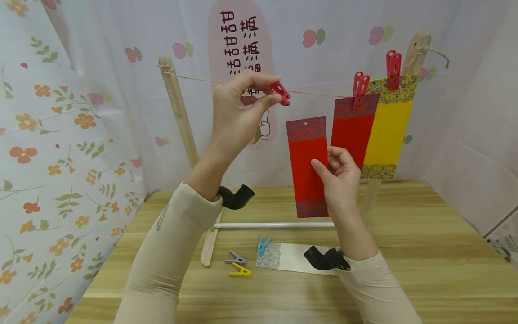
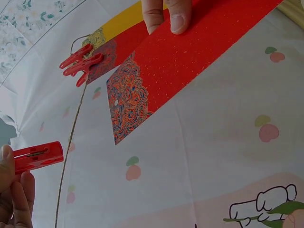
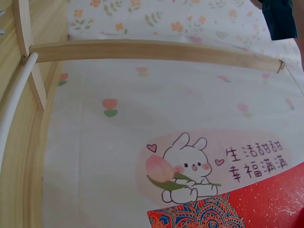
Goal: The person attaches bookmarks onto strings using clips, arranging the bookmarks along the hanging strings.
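Note:
Thumb and fingers of my left hand [image 1: 238, 110] pinch a red clothespin [image 1: 281, 93], close to the twine [image 1: 319, 93] in the head view. My right hand [image 1: 344, 180] holds a red paper card [image 1: 307, 166] by its right edge, thumb in front. The card hangs upright below the twine, its patterned end with a small punched hole on top. To its right, a second red card [image 1: 351, 135] and a yellow card [image 1: 390, 139] hang from the twine, each under a red clothespin [image 1: 360, 90]. In the left wrist view the pinched clothespin [image 2: 40, 156] lies beside the twine.
Two wooden posts [image 1: 180, 112] carry the twine, with a white rod [image 1: 275, 225] low between them. On the wooden table [image 1: 283, 297] lie a cream card [image 1: 291, 257] and blue [image 1: 264, 244], grey [image 1: 236, 258] and yellow [image 1: 240, 270] clothespins. A printed curtain [image 1: 141, 112] hangs behind.

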### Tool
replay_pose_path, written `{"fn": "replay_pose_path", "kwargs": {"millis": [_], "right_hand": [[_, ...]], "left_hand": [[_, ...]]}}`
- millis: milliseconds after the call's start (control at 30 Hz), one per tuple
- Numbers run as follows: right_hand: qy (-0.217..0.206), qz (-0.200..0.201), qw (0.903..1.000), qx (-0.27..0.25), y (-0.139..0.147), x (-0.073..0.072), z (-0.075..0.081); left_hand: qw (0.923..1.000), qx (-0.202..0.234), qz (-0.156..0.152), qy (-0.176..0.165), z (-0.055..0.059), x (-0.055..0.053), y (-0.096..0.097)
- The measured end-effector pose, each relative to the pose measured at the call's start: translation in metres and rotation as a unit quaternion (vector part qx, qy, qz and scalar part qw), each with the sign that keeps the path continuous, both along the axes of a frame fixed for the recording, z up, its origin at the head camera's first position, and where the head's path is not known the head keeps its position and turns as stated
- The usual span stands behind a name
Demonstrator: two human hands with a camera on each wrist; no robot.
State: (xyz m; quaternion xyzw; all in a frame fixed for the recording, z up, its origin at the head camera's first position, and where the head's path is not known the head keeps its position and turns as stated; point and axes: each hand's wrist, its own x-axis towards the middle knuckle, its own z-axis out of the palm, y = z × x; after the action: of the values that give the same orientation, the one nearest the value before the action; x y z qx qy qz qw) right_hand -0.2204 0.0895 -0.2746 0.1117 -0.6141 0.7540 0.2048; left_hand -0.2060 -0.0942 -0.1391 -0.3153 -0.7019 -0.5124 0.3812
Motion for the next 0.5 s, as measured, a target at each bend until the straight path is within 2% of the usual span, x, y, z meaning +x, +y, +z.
{"fn": "replay_pose_path", "kwargs": {"millis": [200, 367, 500], "right_hand": [[0.014, -0.018, 0.9997, -0.012, -0.004, -0.004, 0.006], [0.003, -0.028, 0.9994, -0.020, -0.004, -0.006, 0.013], [-0.014, -0.016, 0.9994, -0.029, -0.004, -0.007, 0.019]], "left_hand": [[1.0000, -0.001, -0.006, 0.004, 0.006, -0.005, 0.005], [0.9997, 0.012, -0.021, 0.004, 0.011, -0.010, 0.011], [0.9991, 0.023, -0.022, -0.028, 0.016, -0.015, 0.016]]}}
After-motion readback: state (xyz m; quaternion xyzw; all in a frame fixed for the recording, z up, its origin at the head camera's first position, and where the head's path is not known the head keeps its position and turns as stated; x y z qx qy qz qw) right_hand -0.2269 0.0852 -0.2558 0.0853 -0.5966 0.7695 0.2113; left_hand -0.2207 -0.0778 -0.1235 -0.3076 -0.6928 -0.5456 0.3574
